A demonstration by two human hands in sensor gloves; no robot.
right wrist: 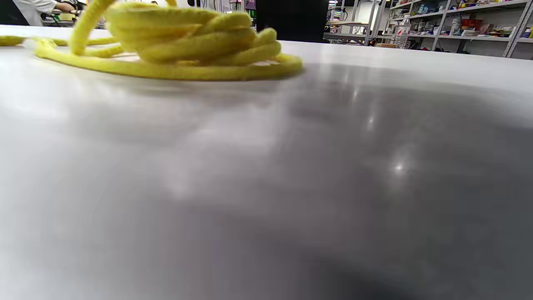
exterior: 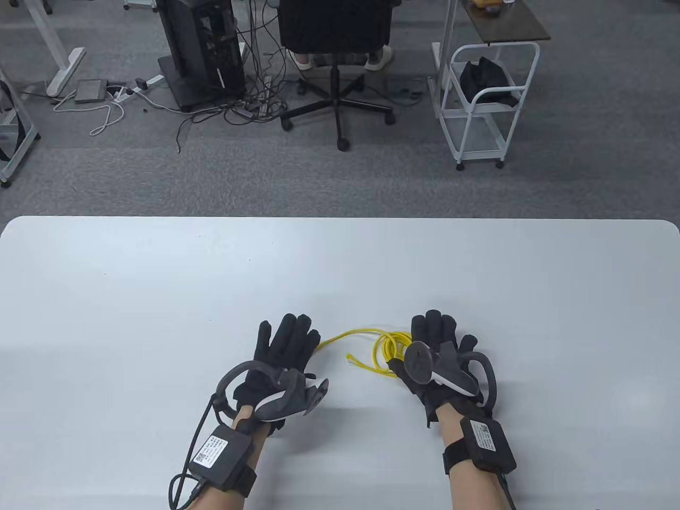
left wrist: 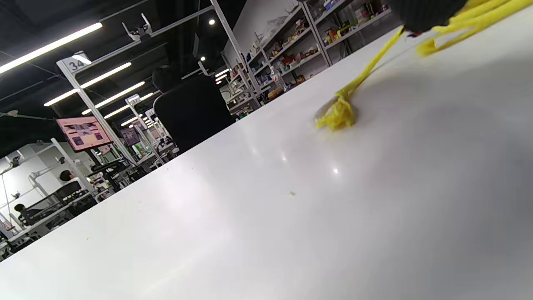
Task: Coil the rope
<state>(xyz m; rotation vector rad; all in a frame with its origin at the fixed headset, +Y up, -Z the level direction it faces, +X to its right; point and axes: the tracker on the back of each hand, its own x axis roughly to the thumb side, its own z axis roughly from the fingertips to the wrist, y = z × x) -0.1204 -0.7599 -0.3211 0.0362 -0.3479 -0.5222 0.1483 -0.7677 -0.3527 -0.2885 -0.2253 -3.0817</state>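
Winding in progress — rope point(exterior: 383, 348), yellow, mostly gathered in loops near the surface's point(exterior: 159, 297) front edge, under the right hand point(exterior: 441, 358), whose grip is hidden. Left hand point(exterior: 284, 353), fingers spread, meets the trailing strand. Next, likely: feed remaining slack and frayed end onto the coil.

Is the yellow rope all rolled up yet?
Only partly. Several loops of the yellow rope lie stacked by the right hand, but one strand still trails to the left hand and a frayed end lies loose.
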